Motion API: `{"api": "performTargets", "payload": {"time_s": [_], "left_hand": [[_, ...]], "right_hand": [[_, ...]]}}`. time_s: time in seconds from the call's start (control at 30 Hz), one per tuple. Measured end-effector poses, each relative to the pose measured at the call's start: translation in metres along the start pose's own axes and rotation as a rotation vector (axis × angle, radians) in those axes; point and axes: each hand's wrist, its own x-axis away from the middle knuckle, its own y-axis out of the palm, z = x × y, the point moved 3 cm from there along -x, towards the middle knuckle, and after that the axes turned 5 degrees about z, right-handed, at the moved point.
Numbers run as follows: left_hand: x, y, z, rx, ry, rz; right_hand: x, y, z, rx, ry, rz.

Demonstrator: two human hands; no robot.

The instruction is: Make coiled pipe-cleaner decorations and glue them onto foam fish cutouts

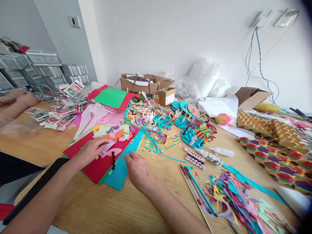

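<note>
A pink paper fish (110, 152) lies on a stack of red paper (94, 172) and blue paper (119, 180). A dark twisted strip (113, 161) crosses the fish's tail side and hangs below it. My left hand (92, 150) rests over the red sheet just left of the fish, thumb and forefinger bent but apart, nothing visible between them. Over the edge of the blue paper is my right hand (138, 170), its thumb and fingertips pressed together; whatever they hold is too small to make out. Spotted paper fish (119, 135) lie just beyond my hands.
Paper scraps (234, 198), pencils (198, 190) and a glue bottle (212, 157) lie to the right. Painted egg cartons (275, 156) stand at the far right. Blue decorated plates (192, 138) and cardboard boxes (138, 86) are farther back. Another person's hands (23, 97) are at left beside card packs (60, 113).
</note>
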Motion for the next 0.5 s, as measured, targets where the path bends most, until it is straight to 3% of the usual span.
{"api": "performTargets", "payload": {"time_s": [0.1,0.2,0.5], "left_hand": [[-0.013,-0.01,0.0,-0.049,-0.028,-0.003],[-0.031,-0.008,0.003,-0.113,-0.059,-0.024],[-0.088,0.041,0.002,-0.19,-0.046,-0.018]], "right_hand": [[0.028,-0.011,0.014,-0.097,0.031,0.01],[0.058,-0.02,0.027,-0.215,0.098,0.05],[0.12,-0.016,0.049,-0.429,0.22,0.304]]}}
